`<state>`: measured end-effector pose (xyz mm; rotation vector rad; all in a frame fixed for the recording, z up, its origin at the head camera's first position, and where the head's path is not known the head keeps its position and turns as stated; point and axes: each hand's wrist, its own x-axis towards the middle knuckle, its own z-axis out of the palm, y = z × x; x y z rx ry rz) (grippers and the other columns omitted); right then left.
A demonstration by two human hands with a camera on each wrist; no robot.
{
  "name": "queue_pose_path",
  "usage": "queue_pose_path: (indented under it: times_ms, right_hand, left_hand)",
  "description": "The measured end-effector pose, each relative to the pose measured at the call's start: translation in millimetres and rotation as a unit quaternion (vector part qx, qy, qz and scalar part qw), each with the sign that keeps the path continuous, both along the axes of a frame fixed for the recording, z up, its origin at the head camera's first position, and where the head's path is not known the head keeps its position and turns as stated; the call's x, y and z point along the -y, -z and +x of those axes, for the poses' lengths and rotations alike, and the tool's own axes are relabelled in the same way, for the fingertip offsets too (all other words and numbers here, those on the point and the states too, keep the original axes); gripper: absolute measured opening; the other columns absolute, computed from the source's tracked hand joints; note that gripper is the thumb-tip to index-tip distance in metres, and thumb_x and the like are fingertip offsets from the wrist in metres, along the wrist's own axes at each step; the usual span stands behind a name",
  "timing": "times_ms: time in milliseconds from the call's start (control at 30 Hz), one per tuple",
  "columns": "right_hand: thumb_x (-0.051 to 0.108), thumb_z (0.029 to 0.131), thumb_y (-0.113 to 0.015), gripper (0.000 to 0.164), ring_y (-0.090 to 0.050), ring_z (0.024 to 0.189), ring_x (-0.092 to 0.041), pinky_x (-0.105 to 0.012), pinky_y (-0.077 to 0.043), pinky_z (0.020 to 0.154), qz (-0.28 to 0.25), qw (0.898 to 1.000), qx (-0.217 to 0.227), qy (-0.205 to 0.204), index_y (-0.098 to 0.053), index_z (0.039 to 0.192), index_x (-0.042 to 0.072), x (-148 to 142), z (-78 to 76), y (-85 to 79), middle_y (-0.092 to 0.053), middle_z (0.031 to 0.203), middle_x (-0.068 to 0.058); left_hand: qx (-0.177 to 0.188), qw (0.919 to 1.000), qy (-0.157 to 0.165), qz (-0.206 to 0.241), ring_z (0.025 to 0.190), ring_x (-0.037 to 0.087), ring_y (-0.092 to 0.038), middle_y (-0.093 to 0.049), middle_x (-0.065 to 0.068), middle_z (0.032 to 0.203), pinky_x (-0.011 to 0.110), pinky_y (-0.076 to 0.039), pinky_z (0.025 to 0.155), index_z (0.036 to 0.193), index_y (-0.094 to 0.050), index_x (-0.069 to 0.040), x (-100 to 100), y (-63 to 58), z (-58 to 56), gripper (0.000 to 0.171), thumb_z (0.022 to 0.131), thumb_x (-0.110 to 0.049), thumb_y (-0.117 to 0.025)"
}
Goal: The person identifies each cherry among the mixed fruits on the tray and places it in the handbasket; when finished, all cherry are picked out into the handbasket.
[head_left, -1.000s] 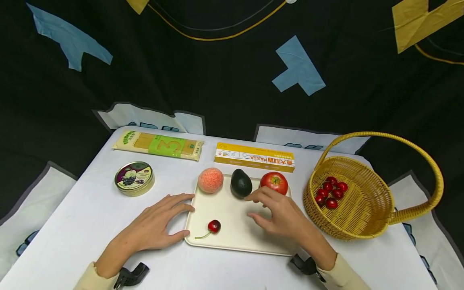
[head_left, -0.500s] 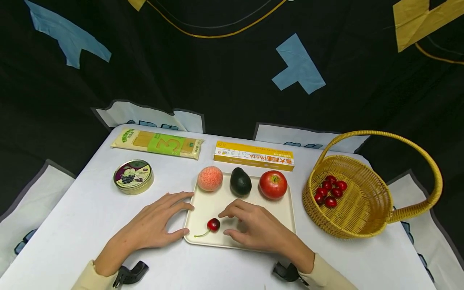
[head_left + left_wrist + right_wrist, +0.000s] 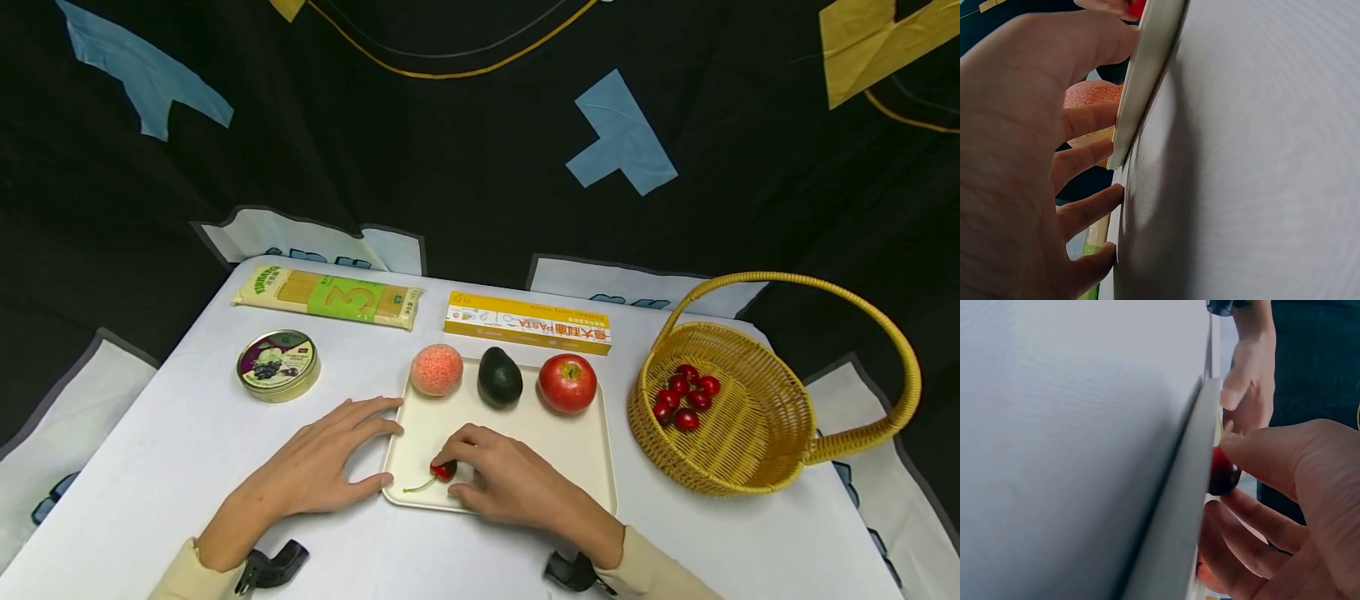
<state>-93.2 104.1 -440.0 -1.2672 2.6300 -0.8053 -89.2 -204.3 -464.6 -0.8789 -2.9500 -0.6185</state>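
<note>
A dark red cherry (image 3: 446, 472) with a green stem lies near the front left of the cream tray (image 3: 525, 458). My right hand (image 3: 510, 479) has its index finger over the cherry and its thumb at the near side. In the right wrist view, thumb and fingers close around the cherry (image 3: 1224, 472) from both sides. My left hand (image 3: 322, 462) rests at the tray's left edge, fingers spread, with thumb and fingertips against the rim. Along the tray's back lie a pink bumpy round fruit (image 3: 437, 370), an avocado (image 3: 499, 378) and a red apple-like fruit (image 3: 567, 383).
A woven basket (image 3: 780, 408) with a tall handle stands at the right, with several cherries (image 3: 686, 398) inside. Behind the tray lies a yellow pasta box (image 3: 528, 322). Further left are a noodle packet (image 3: 330, 296) and a round tin (image 3: 278, 367).
My right hand has moved left and toward me, from beside the avocado and red fruit to the cherry, and its fingers have closed around it. The left hand has stayed put.
</note>
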Motion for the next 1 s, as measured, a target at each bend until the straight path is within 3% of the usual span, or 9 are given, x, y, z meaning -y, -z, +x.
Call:
queue_pose_path:
  times_ms: [233, 633, 1000]
  right_hand:
    - [0.017, 0.095, -0.083, 0.029, -0.057, 0.084, 0.000, -0.006, -0.045, 0.075, -0.001, 1.000, -0.005, -0.002, -0.075, 0.123, 0.022, 1, 1.1, 3.3, -0.065, 0.119, 0.009]
    - [0.018, 0.094, -0.082, 0.026, -0.057, 0.085, -0.002, -0.009, -0.048, 0.077, 0.011, 0.999, -0.038, 0.004, -0.073, 0.117, 0.021, -6, -1.0, 3.1, -0.066, 0.112, 0.010]
    - [0.014, 0.091, -0.080, 0.029, -0.064, 0.085, -0.012, -0.016, -0.054, 0.073, -0.031, 0.998, -0.008, 0.049, -0.074, 0.118, 0.022, -35, -1.1, -10.9, -0.064, 0.114, 0.010]
  left_hand:
    - [-0.003, 1.0000, 0.004, -0.003, 0.152, 0.027, -0.047, -0.046, -0.005, 0.167, 0.060, -0.035, 0.128, 0.135, -0.069, -0.029, 0, 0.1, -0.2, 0.052, 0.089, -0.050, -0.084]
    - [-0.009, 0.9999, 0.005, 0.002, 0.151, 0.026, -0.047, -0.047, -0.005, 0.166, 0.060, -0.035, 0.128, 0.134, -0.069, -0.029, 1, 1.4, -0.2, 0.052, 0.088, -0.049, -0.084]
    - [-0.012, 0.9999, 0.005, 0.002, 0.151, 0.026, -0.048, -0.047, -0.005, 0.166, 0.059, -0.036, 0.128, 0.134, -0.069, -0.029, 1, 1.3, 0.1, 0.052, 0.088, -0.048, -0.085]
